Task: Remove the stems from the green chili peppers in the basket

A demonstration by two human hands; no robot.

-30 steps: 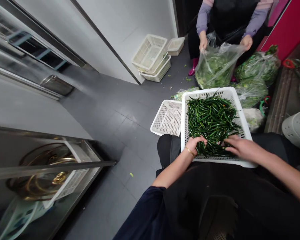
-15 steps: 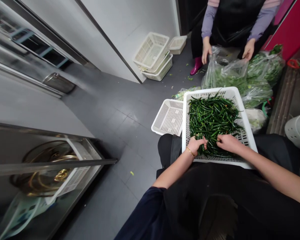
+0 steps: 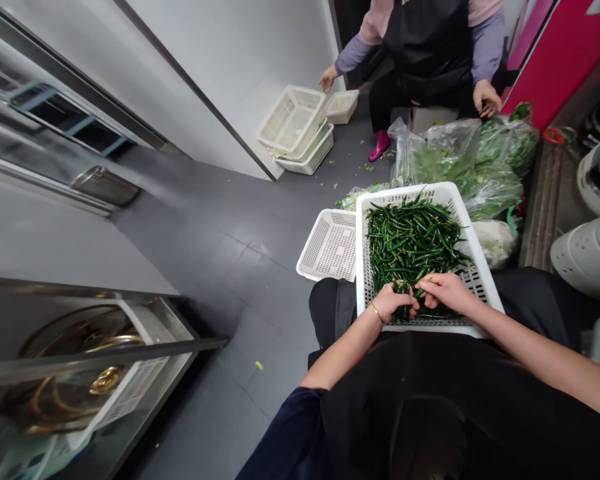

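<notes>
We look down at our own lap (image 3: 535, 300), dark-clothed, where a white perforated basket (image 3: 487, 275) rests, holding a heap of slim, glossy green chillies (image 3: 413, 237). The heap fills most of the basket, leaving some mesh bare along its right side.

Our left hand (image 3: 390, 303), at the near edge of the heap, is closed around a small bunch of chillies. Our right hand (image 3: 446, 292) meets it there, thumb and fingers pinched on what looks like the end of one chilli; the exact grip is too small to be sure of. We judge that the step in hand is working through the chillies bunch by bunch. The next move seems to call for a steady left hold and a light, precise right pinch.

On the floor (image 3: 220, 267), just beyond our left knee, sits a shallower white basket (image 3: 329, 243). Across from us, a co-worker in a dark apron (image 3: 430, 47) sits with one arm stretched towards stacked pale baskets (image 3: 314, 153) and the other hand just above plastic bags of greens (image 3: 445, 157).
</notes>
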